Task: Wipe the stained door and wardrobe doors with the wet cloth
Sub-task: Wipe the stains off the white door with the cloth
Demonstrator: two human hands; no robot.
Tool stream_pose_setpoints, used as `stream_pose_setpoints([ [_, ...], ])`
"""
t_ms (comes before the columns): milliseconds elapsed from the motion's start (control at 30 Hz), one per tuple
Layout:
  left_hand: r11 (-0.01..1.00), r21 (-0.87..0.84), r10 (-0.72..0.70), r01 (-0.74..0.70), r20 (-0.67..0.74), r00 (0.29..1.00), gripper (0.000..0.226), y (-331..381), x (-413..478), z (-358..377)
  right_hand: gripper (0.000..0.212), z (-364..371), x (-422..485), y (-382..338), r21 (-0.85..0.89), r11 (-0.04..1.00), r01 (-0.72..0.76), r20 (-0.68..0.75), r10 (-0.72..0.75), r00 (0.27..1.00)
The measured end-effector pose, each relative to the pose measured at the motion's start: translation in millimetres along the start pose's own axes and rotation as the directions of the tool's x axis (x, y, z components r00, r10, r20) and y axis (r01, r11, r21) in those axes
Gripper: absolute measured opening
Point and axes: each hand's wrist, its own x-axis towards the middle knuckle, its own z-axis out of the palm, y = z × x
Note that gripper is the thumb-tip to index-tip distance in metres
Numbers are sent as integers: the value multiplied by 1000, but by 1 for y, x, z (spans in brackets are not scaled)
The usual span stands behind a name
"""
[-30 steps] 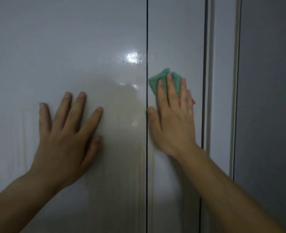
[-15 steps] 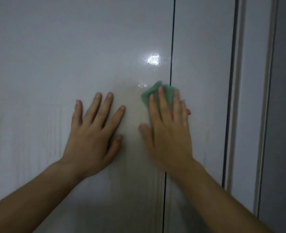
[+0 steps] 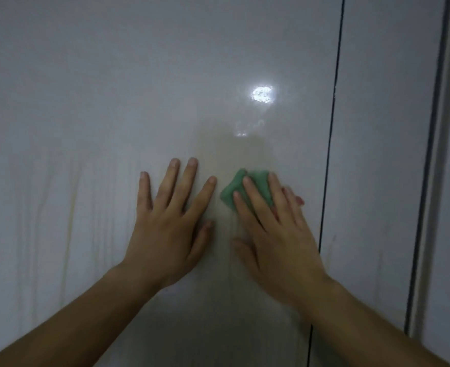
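Glossy wardrobe door (image 3: 112,102) fills view. Right hand (image 3: 274,234) lies flat, fingers straight, pressing green cloth (image 3: 245,186) under its fingertips, prob. for even wiping pressure. Left hand (image 3: 165,229), just beside it, is spread & empty, likely bracing the door. Drip streaks (image 3: 70,221) sit beyond it.

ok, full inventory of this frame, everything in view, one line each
wardrobe door panels: 2, glossy grey-white, wide one fills left and centre, narrow one to its right
seam: 1, dark, vertical, between the two panels
frame strip: 1, pale grey, far right edge
light glare: 1, white, upper centre of wide panel
streaks: several, faint yellowish, vertical, left part of wide panel
cloth: 1, green, on wide panel under the right fingers
left hand: 1, flat on wide panel, fingers spread, beside the cloth
right hand: 1, straight fingers pressing the cloth to the panel, just left of the seam
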Motion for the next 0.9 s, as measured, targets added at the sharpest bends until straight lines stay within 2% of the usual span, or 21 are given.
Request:
stream_pose_setpoints([
  [67, 1000, -4, 1, -1, 14, 1000, 65, -9, -6, -3, 69, 0, -3, 3, -21, 999, 39, 14, -39, 999],
  [133, 999, 5, -39, 39, 39, 998, 66, -21, -13, -7, 67, -6, 17, 15, -54, 999, 2, 4, -1, 1000],
  [267, 989, 5, -146, 146, 71, 987, 68, -47, -24, -11, 71, -20, 65, 13, 47, 959, -281, -46, 283, 958],
  [300, 989, 1, -148, 148, 76, 986, 68, -51, -27, -12, 72, -17, 65, -2, 45, 962, -268, -43, 270, 962],
  [333, 990, -1, -140, 140, 82, 987, 68, -55, -29, -13, 72, -11, 59, -19, 27, 980, -197, -25, 197, 980],
  [433, 995, 2, -104, 104, 104, 989, 68, -65, -40, -15, 70, 7, 26, -53, -29, 996, 80, 69, -77, 995],
  [500, 994, -4, -109, 110, 108, 988, 67, -76, -47, -16, 67, 6, 32, -44, -49, 989, 142, 58, -140, 989],
  [567, 994, -2, -111, 112, 109, 988, 66, -89, -53, -17, 66, -3, 61, -29, -63, 995, 73, 8, -72, 997],
  [667, 992, -4, -122, 123, 95, 988, 66, -104, -58, -17, 70, -15, 103, -30, 17, 979, -204, -45, 205, 978],
  [700, 991, -11, -129, 131, 89, 988, 66, -107, -60, -17, 71, -12, 107, -44, 40, 972, -233, -68, 235, 970],
  [733, 990, -18, -135, 137, 85, 987, 66, -110, -61, -17, 72, -6, 105, -61, 35, 979, -200, -81, 202, 976],
  [800, 989, -29, -139, 142, 80, 987, 67, -116, -67, -17, 72, 11, 86, -97, -1, 1000, -13, -40, 13, 999],
  [900, 988, -30, -151, 154, 80, 985, 67, -131, -78, -16, 69, 16, 73, -105, -57, 980, 190, 20, -189, 982],
])
